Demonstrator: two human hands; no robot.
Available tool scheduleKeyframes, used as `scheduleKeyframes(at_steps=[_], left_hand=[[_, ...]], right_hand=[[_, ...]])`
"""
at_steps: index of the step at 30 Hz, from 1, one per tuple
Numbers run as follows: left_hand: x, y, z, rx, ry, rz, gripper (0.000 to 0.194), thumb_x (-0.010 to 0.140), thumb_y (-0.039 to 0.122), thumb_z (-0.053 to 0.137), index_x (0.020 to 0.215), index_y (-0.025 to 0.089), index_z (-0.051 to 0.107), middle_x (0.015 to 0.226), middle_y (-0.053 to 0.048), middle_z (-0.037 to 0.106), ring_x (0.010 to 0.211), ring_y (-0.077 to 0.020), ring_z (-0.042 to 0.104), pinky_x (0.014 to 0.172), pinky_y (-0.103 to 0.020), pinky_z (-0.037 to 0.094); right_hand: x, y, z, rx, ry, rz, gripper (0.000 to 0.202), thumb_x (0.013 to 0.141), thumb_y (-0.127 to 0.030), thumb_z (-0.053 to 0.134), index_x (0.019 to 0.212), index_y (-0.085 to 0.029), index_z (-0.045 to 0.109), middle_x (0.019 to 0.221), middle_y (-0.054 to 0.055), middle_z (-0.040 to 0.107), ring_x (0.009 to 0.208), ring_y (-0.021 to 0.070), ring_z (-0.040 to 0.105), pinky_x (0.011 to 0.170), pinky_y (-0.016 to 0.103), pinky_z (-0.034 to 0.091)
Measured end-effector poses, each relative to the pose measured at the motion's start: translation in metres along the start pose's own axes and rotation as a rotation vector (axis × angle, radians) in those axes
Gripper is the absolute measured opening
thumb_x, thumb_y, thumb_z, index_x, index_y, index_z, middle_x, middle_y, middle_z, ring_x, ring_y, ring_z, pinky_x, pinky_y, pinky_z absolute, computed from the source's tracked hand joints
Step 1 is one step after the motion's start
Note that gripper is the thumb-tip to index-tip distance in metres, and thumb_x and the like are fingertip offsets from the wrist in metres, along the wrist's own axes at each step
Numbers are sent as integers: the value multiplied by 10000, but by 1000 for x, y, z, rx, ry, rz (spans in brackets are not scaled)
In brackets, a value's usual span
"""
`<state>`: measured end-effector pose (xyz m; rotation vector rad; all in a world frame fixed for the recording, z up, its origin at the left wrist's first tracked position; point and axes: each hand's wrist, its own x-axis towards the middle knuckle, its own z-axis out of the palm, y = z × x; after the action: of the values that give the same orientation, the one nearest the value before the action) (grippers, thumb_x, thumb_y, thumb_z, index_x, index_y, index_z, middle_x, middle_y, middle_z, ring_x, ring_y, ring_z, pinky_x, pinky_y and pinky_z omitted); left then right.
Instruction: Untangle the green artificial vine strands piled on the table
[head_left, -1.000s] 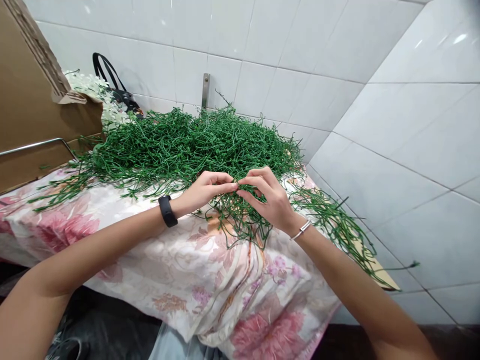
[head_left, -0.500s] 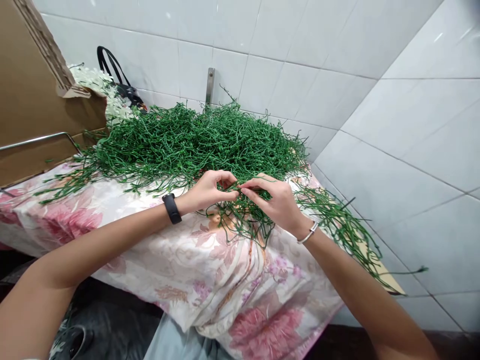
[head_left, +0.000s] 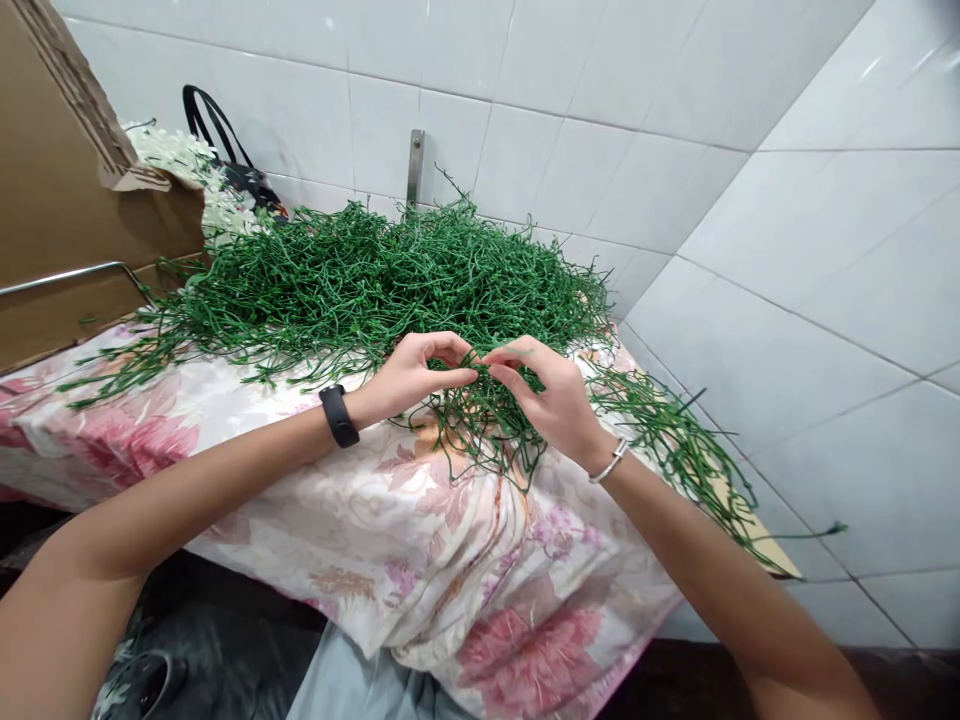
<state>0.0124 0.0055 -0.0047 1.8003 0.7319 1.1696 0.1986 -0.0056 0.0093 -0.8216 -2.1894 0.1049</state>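
My left hand (head_left: 426, 372), with a black band at the wrist, pinches a thin green plastic stem (head_left: 475, 362) between thumb and fingers. Just right of it, fingertips nearly touching, my right hand (head_left: 547, 392) is closed on the same spot of the stem; a white bracelet sits on that wrist. Exactly how the stem runs between the fingertips is hard to make out. Below and behind both hands lies a loose bunch of green stems (head_left: 487, 430). Beyond them a large tangled heap of green stems (head_left: 390, 270) covers the back of the table.
A floral tablecloth (head_left: 300, 520) drapes over the table. At left stands a cardboard box (head_left: 67, 230), with white artificial flowers (head_left: 180, 155) and a black bag (head_left: 251, 185) behind. More stems (head_left: 675, 440) lie along the right edge. Tiled walls (head_left: 600, 70) close off the back and right.
Both hands stay at nearly the same place, their fingertips shifting slightly around the stem. The whole view has moved a little; the heap looks unchanged.
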Motion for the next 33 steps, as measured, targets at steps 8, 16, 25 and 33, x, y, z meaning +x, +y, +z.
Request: scheduleKeyframes(at_steps=[8, 16, 25, 33], left_hand=[[-1, 5, 6, -122, 33, -111, 103, 709, 197, 607, 698, 109, 555, 626, 31, 538, 586, -51, 490, 604, -196, 397], [-1, 1, 7, -1, 18, -76, 172, 750, 249, 566, 657, 109, 529, 598, 26, 516, 579, -60, 465, 585, -205, 369], [-3, 1, 4, -68, -55, -49, 204, 732, 309, 605, 758, 112, 557, 694, -4, 573, 667, -86, 530, 681, -235, 420], [-3, 3, 4, 170, -24, 45, 189, 720, 274, 618, 821, 117, 586, 771, -22, 587, 703, -95, 511, 687, -236, 420]], right_hand=[[-3, 5, 6, -409, 60, -361, 165, 811, -219, 508, 962, -172, 554, 858, 58, 594, 822, 147, 539, 733, 307, 414], [-3, -2, 5, -678, 57, -471, 152, 812, -185, 492, 939, -134, 557, 844, 65, 608, 761, 144, 518, 751, 318, 391], [-5, -1, 2, -470, 52, -305, 138, 851, -189, 435, 877, -158, 566, 805, 62, 609, 727, 153, 508, 690, 308, 386], [-2, -2, 5, 222, -143, 316, 219, 861, -311, 398, 719, -170, 488, 608, -24, 437, 562, 89, 405, 539, 229, 331]])
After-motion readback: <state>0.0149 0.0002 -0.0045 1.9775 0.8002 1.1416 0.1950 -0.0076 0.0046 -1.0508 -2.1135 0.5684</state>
